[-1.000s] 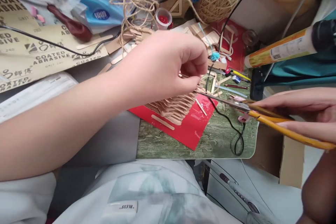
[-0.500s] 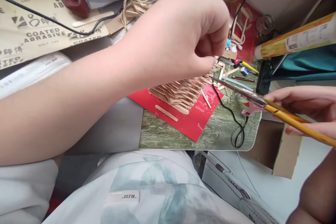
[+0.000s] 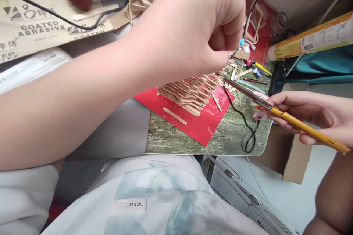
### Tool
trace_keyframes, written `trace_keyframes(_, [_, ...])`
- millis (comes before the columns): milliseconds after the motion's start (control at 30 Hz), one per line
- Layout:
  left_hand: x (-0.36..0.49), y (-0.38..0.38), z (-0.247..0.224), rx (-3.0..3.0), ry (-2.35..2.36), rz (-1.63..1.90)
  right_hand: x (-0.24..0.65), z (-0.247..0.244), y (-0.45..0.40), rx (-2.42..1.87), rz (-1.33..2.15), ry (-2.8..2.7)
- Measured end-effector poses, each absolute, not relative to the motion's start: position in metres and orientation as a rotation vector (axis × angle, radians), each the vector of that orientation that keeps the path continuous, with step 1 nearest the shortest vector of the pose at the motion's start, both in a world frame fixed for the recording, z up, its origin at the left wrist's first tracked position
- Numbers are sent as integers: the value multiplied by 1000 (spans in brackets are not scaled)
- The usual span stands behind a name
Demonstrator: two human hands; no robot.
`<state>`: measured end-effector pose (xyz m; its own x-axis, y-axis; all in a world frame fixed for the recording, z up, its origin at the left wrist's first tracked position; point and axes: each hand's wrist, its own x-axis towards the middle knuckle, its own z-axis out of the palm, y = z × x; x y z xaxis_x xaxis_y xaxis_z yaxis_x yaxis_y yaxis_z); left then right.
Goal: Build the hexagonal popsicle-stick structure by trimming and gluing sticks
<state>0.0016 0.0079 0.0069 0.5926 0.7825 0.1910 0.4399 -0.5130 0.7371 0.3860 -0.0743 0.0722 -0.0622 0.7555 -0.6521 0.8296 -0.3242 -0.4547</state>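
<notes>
My left hand (image 3: 209,25) is closed in a pinch over the craft-stick stack, its back to me, so whatever its fingertips hold is hidden. Below it, a zigzag stack of wooden craft sticks (image 3: 184,97) rests on a red sheet (image 3: 204,132), partly covered by my wrist. My right hand (image 3: 317,114) grips yellow-handled scissors (image 3: 292,119), seen nearly edge-on. Their metal blades point left, with the tips close to my left fingertips and a black cord (image 3: 238,112). One loose craft stick (image 3: 175,116) lies in front of the stack.
Sandpaper sheets (image 3: 41,27) and tangled twine (image 3: 138,0) lie at the upper left. A pink object (image 3: 259,116) sits by the cord near the table's right edge. An open cardboard box (image 3: 298,161) stands below that edge. A yellow tube-shaped package (image 3: 311,40) juts in from the right.
The scissors' handles, apart before, have come together, and my right fingers have closed around them. My left hand appears slightly higher, while the view has shifted a little.
</notes>
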Motion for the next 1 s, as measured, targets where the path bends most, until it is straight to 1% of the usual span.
trace_keyframes(100, [2,8,7,2161,965,685,389,66,-80,1883,-1576,1604])
trace_keyframes(267, [4,9,7,2153,982,697,388,59,-92,1928,-1583,1736])
trace_keyframes(433, [2,5,6,2151,1026,717,376,61,-92,2008,-1616,1622])
trace_keyframes(667, [2,-2,5,2163,1064,761,369,66,-84,1926,-1752,1413])
trace_keyframes(867, [1,2,3,2169,1061,769,368,64,-82,1818,-1823,1437])
trace_keyframes(1000, [1,3,4,2175,1123,750,368,62,-81,1834,-1828,1446])
